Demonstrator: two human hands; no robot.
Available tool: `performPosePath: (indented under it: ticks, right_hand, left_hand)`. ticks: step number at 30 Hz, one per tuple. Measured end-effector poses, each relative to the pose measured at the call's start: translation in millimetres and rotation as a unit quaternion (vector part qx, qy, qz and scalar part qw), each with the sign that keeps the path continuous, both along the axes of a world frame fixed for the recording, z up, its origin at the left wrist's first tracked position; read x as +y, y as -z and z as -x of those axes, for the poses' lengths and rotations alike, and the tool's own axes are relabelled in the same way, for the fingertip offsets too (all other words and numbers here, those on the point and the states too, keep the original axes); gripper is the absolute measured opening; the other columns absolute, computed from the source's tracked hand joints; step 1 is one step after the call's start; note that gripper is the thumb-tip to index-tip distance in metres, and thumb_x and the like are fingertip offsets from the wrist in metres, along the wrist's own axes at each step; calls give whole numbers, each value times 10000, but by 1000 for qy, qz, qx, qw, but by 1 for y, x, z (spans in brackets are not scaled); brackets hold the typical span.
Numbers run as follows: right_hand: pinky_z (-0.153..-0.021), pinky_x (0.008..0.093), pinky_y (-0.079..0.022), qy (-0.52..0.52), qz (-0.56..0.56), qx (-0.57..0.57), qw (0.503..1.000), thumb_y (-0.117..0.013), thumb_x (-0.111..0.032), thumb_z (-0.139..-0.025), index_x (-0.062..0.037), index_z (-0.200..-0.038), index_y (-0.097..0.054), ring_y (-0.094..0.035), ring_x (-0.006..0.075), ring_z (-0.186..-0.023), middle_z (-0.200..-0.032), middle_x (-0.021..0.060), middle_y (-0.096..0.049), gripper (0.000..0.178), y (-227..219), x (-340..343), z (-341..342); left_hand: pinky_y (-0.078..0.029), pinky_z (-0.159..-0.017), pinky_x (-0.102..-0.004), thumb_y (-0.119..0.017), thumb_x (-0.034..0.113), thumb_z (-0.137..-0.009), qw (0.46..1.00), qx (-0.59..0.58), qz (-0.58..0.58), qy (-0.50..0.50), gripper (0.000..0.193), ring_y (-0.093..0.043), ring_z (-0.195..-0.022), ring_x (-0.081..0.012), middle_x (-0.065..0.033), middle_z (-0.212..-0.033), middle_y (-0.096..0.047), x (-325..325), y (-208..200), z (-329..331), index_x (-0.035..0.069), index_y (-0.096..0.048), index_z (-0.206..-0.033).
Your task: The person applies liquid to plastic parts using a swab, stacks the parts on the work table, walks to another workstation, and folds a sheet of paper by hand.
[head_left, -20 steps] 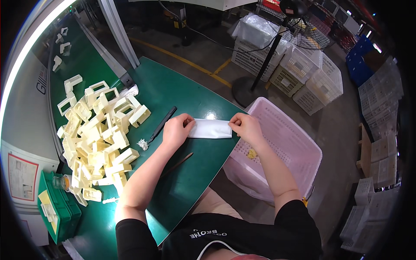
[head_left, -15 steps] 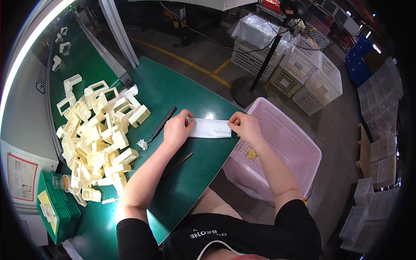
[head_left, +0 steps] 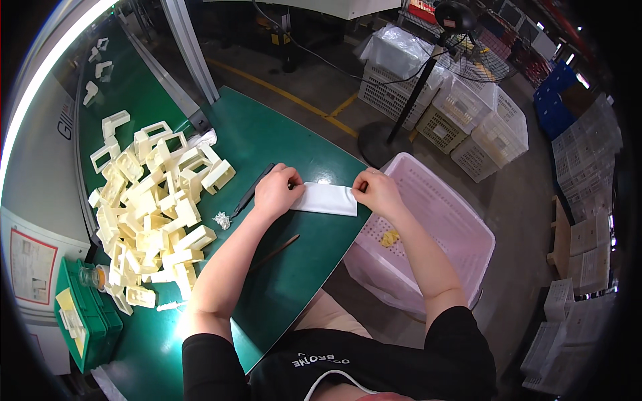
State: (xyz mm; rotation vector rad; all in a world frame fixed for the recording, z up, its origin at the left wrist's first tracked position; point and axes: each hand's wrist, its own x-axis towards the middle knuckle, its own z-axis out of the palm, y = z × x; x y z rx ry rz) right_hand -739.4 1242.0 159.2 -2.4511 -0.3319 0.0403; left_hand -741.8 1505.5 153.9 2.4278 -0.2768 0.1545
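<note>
A folded white cloth (head_left: 326, 199) lies stretched flat on the green table, its long side running left to right. At its left end, my left hand (head_left: 277, 192) pinches the edge between thumb and fingers. My right hand (head_left: 376, 192) grips the top right corner, near the table's edge. Just left of my left hand lies a dark-handled trimming tool (head_left: 253, 190), its tip beside a small heap of white shavings (head_left: 222, 220). A thin brown stick (head_left: 275, 252) rests below the cloth, partly hidden by my left forearm.
Cream plastic frame parts (head_left: 150, 214) are piled on the left. A pink perforated crate (head_left: 441, 220) stands against the table's right edge, with a yellow scrap (head_left: 390, 238) inside. A green box (head_left: 90, 327) sits lower left. A black fan stand (head_left: 384, 144) is beyond the table.
My left hand has shifted slightly right along the cloth, covering more of its left end. The right hand keeps its corner. The whole view has shifted a little.
</note>
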Motion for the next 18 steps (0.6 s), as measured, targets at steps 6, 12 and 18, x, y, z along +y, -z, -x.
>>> performPosePath:
  ticks: [6,12,18]
  right_hand:
    - [-613,242,-492,-23,-259,95,961,-667,-45,-856,-25,-920,-596,-644,85,-688,-884,33,-659,97,-1,-2,24]
    - [-722,234,-483,-110,-250,16,962,-692,-21,-821,-51,-1049,-614,-627,117,-928,-1049,24,-648,243,-18,10,52]
    - [-1124,412,-340,-315,-248,68,914,-857,-224,-723,-60,-1412,-462,-420,271,-1368,-1453,119,-460,812,-50,47,86]
  left_hand:
    - [-488,-638,-287,-702,134,-845,977,83,194,15,140,-584,-673,-127,-40,-838,-637,14,-23,21,45,-624,-919]
    - [-511,-729,-306,-699,69,-802,990,-33,108,79,257,-615,-827,-181,-35,-883,-661,12,-59,71,107,-654,-1052]
    - [-520,-805,-357,-725,37,-756,973,-48,121,191,346,-648,-935,-234,-39,-979,-688,11,-95,120,91,-649,-1089]
